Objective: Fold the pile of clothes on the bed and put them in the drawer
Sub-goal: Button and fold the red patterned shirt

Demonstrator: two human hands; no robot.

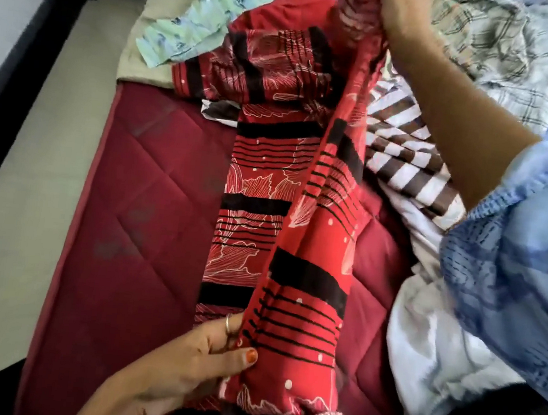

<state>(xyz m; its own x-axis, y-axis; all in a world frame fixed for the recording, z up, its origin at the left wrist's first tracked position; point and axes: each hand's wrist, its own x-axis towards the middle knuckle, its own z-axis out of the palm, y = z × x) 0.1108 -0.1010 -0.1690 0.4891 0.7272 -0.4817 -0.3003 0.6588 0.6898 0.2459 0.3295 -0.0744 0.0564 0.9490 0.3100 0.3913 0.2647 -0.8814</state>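
Both hands are busy with one garment: the left hand [195, 364] pinches the near end of the red printed cloth [284, 228] between thumb and fingers, and the right hand [401, 14] grips its far end bunched up at the top of the view; the cloth runs stretched between them over the maroon bed [136, 213], partly doubled along its length. To fold it well, I would keep it taut, line the long edges up so the top layer sits square on the lower one, then lay it flat and smooth it before bringing the ends together (a slack middle will crease). Beside it on the right lies the rest of the pile: a brown-and-white striped piece [406, 160], a checked shirt [495, 51] and some white fabric [423, 317]; a pale green floral piece [198, 13] sits at the far left. No drawer is in view; the right fingers are buried in the fabric, and what kind of garment the red cloth is cannot be told.
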